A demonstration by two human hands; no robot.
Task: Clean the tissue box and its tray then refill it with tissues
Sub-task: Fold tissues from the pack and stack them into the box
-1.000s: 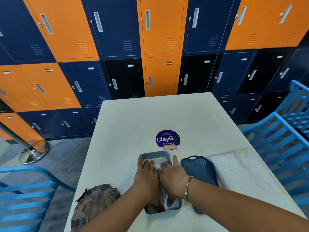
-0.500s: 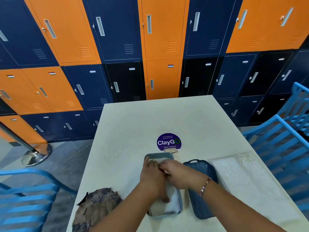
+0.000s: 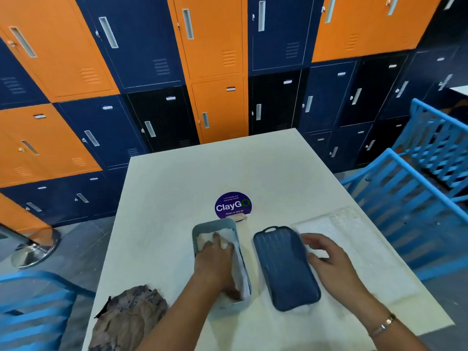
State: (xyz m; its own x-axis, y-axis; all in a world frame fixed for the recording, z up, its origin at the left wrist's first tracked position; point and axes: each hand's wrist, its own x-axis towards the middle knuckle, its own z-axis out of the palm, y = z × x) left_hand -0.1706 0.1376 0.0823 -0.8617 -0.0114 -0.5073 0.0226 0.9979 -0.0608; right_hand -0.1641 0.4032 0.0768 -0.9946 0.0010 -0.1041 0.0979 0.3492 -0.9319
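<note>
- The grey tissue box [image 3: 196, 234] sits on the white table [image 3: 177, 188] with tissues [image 3: 229, 235] already inside.
- The left hand [image 3: 215, 259] lies flat and presses them down.
- The right hand [image 3: 326, 259] is spread loose and holds nothing, just beside the dark blue tray [image 3: 286, 269].
- It looks like the box and tray must be joined next.
- A tissue pack [image 3: 354, 239] and a brown cloth [image 3: 129, 320] lie near.
- Orange and blue lockers [image 3: 141, 41] stand behind, and blue chairs [image 3: 415, 198] are beside the table.

White tissues [image 3: 231, 236] in tissue box [image 3: 212, 222], pressed by left grip [image 3: 215, 262]; right grip [image 3: 329, 262] relaxed beside blue tray [image 3: 286, 272].

Purple round sticker [image 3: 233, 205] on table [image 3: 177, 198], "ClayGO", "Clean as you go"
</note>
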